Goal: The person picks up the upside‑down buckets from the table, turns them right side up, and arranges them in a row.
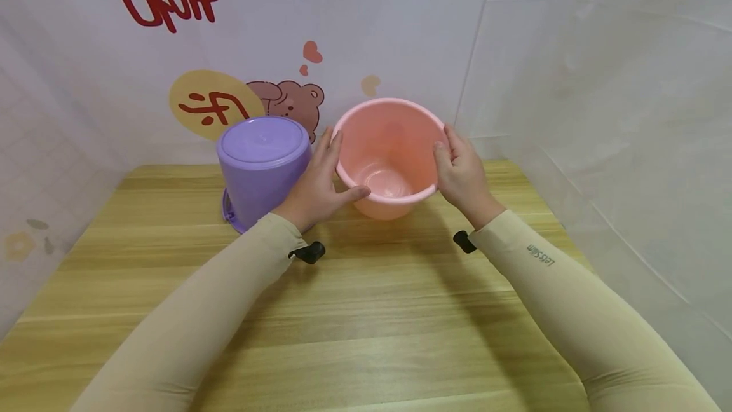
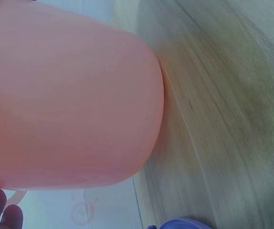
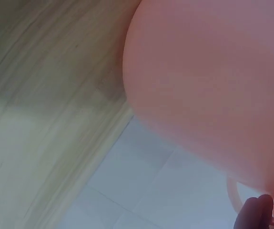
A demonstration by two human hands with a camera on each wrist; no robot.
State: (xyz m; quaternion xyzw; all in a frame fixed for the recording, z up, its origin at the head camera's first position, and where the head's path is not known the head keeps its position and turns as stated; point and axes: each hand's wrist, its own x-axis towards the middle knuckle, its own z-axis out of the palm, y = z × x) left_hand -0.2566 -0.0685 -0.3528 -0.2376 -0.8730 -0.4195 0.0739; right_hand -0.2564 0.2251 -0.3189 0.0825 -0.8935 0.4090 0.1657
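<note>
A pink bucket (image 1: pixel 389 145) is tilted with its mouth toward me, and its inside shows in the head view. My right hand (image 1: pixel 464 173) grips its right rim, thumb over the inside and fingers outside. On the other side my left hand (image 1: pixel 320 183) lies against the bucket with fingers and thumb spread straight, the thumb across the near rim. Both wrist views show the outer wall close up, its base close over the table. Part of a pink handle (image 3: pixel 234 193) shows behind the fingertips in the right wrist view.
An upside-down purple bucket (image 1: pixel 264 164) stands left of the pink one, close beside my left hand, its handle (image 1: pixel 227 207) low at its left. The wooden table (image 1: pixel 377 323) meets a printed white wall covering (image 1: pixel 400 30) at the back. Another white sheet (image 1: pixel 617 145) borders the right.
</note>
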